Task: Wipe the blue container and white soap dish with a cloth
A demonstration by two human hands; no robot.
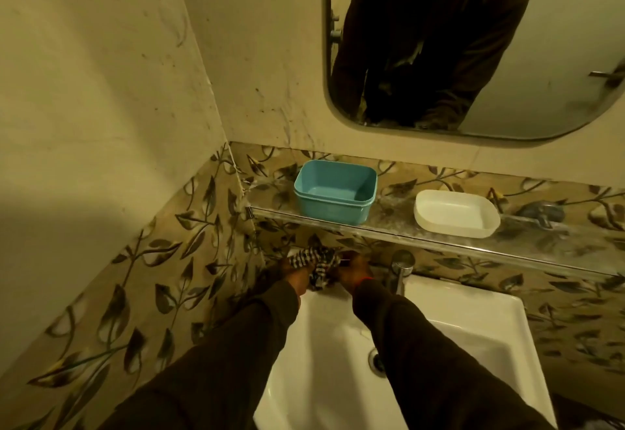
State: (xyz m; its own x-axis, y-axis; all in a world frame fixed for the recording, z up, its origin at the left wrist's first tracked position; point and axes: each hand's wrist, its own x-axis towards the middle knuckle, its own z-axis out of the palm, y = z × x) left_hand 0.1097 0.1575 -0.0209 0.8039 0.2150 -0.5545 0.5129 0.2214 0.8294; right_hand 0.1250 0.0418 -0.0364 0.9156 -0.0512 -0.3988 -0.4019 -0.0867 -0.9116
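A blue container (334, 191) stands empty on the left end of a glass shelf (439, 240). A white soap dish (456, 213), also empty, sits to its right on the same shelf. Below the shelf, over the back of the sink, my left hand (293, 275) and my right hand (355, 272) both grip a black-and-white checked cloth (316, 263), bunched between them. Both hands are below the shelf and apart from the container and the dish.
A white sink (473, 321) lies under my arms, with its drain (376, 360) in the middle and a chrome tap (400, 270) just right of my right hand. A mirror (473, 50) hangs above the shelf. Leaf-patterned tiled walls close in on the left.
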